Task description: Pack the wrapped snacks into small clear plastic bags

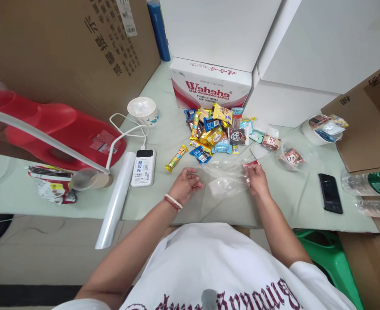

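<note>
My left hand (pixel 187 186) is closed, thumb and fingers pinching what looks like the left edge of a clear plastic bag (pixel 227 183) lying crumpled in front of me. My right hand (pixel 257 178) grips a small red snack packet (pixel 250 164) at the bag's right side; the fingers cover most of it. Beyond both hands lies a heap of wrapped snacks (pixel 214 134) in yellow, blue and brown wrappers. A yellow snack bar (pixel 176 158) rests apart on the left. To the right, a clear bag with a brown-and-red snack (pixel 292 157) lies on the table.
Behind the heap stands a Wahaha carton (pixel 211 88). On the left are a paper cup (pixel 142 110), a white power bank (pixel 143 168), a plastic film roll (pixel 116 200) and a red jug (pixel 60 129). A bowl of snacks (pixel 322 129), a phone (pixel 330 193) and bottles (pixel 370 183) are rightward.
</note>
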`<action>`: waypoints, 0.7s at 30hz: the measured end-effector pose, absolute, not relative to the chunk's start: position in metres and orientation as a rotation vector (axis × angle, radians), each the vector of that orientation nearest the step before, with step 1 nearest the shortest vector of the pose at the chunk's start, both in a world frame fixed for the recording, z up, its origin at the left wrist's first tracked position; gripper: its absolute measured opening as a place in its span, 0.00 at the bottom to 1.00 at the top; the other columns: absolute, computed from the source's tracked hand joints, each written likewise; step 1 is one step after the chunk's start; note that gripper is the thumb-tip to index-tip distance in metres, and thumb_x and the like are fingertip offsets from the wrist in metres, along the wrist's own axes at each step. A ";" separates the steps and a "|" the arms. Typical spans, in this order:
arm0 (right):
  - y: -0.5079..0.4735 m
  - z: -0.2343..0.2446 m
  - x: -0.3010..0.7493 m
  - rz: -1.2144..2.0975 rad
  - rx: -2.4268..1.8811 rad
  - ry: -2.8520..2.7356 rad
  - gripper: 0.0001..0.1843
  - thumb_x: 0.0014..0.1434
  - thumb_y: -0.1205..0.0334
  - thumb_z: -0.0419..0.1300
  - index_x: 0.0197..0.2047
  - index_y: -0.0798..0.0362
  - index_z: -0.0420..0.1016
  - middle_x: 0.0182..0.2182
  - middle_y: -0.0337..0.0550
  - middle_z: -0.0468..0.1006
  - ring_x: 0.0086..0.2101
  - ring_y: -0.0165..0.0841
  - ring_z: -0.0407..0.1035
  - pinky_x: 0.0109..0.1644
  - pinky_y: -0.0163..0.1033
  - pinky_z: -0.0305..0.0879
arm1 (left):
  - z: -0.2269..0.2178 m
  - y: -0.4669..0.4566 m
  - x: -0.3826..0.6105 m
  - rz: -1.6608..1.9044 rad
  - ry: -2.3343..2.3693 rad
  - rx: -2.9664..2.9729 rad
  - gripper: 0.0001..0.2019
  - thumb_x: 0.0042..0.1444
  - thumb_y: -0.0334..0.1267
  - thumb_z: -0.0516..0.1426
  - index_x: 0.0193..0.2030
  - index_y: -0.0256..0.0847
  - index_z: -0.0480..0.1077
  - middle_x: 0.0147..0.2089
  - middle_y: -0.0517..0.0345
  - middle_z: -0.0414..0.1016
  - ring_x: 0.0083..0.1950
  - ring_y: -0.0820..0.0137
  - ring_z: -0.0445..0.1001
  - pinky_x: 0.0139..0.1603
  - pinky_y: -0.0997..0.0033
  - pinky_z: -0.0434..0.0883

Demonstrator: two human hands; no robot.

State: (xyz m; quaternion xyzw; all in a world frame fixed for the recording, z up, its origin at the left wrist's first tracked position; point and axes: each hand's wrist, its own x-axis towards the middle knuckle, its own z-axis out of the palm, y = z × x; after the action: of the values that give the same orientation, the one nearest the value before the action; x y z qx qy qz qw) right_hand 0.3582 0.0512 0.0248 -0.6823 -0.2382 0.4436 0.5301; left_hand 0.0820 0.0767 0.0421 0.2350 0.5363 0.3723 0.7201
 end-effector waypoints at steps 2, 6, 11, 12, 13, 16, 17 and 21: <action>0.053 0.024 0.372 1.006 -1.650 -0.581 0.23 0.50 0.43 0.69 0.34 0.48 0.63 0.20 0.28 0.68 0.15 0.24 0.55 0.15 0.31 0.45 | 0.047 0.082 0.062 0.836 1.340 0.613 0.17 0.46 0.31 0.68 0.39 0.43 0.66 0.29 0.68 0.69 0.24 0.75 0.70 0.33 0.69 0.74; 0.056 0.023 0.374 0.924 -1.641 -0.638 0.21 0.54 0.43 0.67 0.36 0.48 0.64 0.22 0.30 0.70 0.17 0.26 0.58 0.16 0.32 0.49 | 0.054 0.066 0.064 0.920 1.567 1.228 0.14 0.60 0.47 0.62 0.29 0.43 0.68 0.26 0.59 0.69 0.31 0.67 0.71 0.38 0.66 0.72; 0.052 0.029 0.342 0.864 -1.690 -0.795 0.16 0.62 0.46 0.60 0.37 0.47 0.62 0.24 0.32 0.70 0.17 0.28 0.60 0.18 0.35 0.57 | 0.051 0.046 0.135 0.892 1.653 2.011 0.36 0.55 0.65 0.62 0.59 0.35 0.71 0.59 0.34 0.73 0.63 0.46 0.70 0.63 0.44 0.68; 0.049 0.031 0.338 0.847 -1.700 -0.834 0.15 0.63 0.45 0.59 0.38 0.47 0.62 0.24 0.32 0.70 0.17 0.28 0.61 0.19 0.36 0.58 | 0.049 0.047 0.146 0.960 1.696 2.082 0.42 0.54 0.67 0.62 0.63 0.33 0.68 0.62 0.30 0.71 0.67 0.43 0.67 0.66 0.42 0.66; 0.047 0.034 0.334 0.833 -1.705 -0.871 0.15 0.64 0.45 0.58 0.38 0.47 0.62 0.24 0.32 0.70 0.17 0.29 0.62 0.20 0.36 0.59 | 0.048 0.048 0.154 1.046 1.722 2.145 0.46 0.53 0.69 0.62 0.65 0.31 0.65 0.64 0.28 0.69 0.70 0.42 0.64 0.69 0.41 0.63; 0.038 0.040 0.331 0.784 -1.729 -0.968 0.15 0.67 0.44 0.55 0.39 0.46 0.62 0.24 0.33 0.70 0.17 0.30 0.63 0.22 0.37 0.61 | 0.048 0.054 0.163 1.260 1.621 2.363 0.42 0.55 0.68 0.61 0.65 0.35 0.67 0.65 0.31 0.69 0.75 0.43 0.58 0.75 0.38 0.51; 0.036 0.041 0.331 0.765 -1.739 -0.998 0.15 0.67 0.43 0.54 0.40 0.46 0.62 0.23 0.33 0.69 0.18 0.31 0.63 0.23 0.37 0.61 | 0.050 0.056 0.164 1.259 1.554 2.443 0.39 0.57 0.66 0.60 0.65 0.38 0.68 0.65 0.33 0.70 0.76 0.43 0.57 0.76 0.37 0.47; 0.029 0.041 0.333 0.712 -1.751 -1.086 0.16 0.68 0.43 0.54 0.40 0.46 0.62 0.22 0.32 0.69 0.19 0.32 0.64 0.25 0.37 0.62 | 0.059 0.071 0.175 1.033 1.265 2.625 0.25 0.63 0.56 0.59 0.62 0.45 0.73 0.66 0.41 0.72 0.76 0.46 0.59 0.77 0.34 0.39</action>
State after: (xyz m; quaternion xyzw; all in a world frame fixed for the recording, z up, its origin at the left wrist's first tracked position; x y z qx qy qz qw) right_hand 0.3326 0.0289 0.0412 -0.7121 -0.4416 0.2898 0.4626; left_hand 0.1745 0.0709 0.0594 0.8488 0.4092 0.3340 0.0251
